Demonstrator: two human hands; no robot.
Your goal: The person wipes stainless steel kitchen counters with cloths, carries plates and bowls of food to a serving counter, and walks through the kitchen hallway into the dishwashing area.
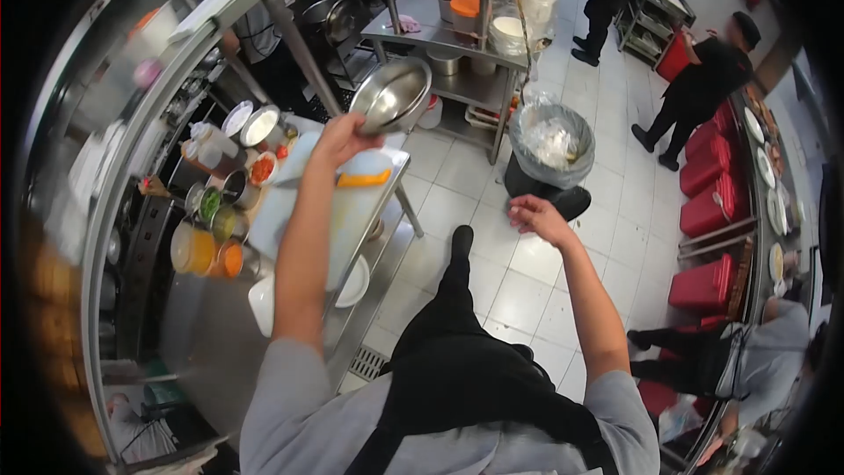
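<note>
My left hand (340,139) is closed on the rim of a shiny metal bowl (387,97), held tilted above the end of the prep counter. Below it, a knife with a yellow handle (363,179) lies on a pale cutting board (290,211). Out over the floor to the right is my right hand (541,218), its fingers loosely bent and apart with nothing in them. The nearest thing to that hand is a black bin with a clear plastic liner (525,154), which holds crumpled plastic and scraps.
Containers of chopped food (211,205) and sauce bottles (211,145) line the counter's left side. Ahead stands a steel table (431,22) with pots. Red bins (706,171) sit under the right-hand counter. Several people work around, one (712,79) in black at the right.
</note>
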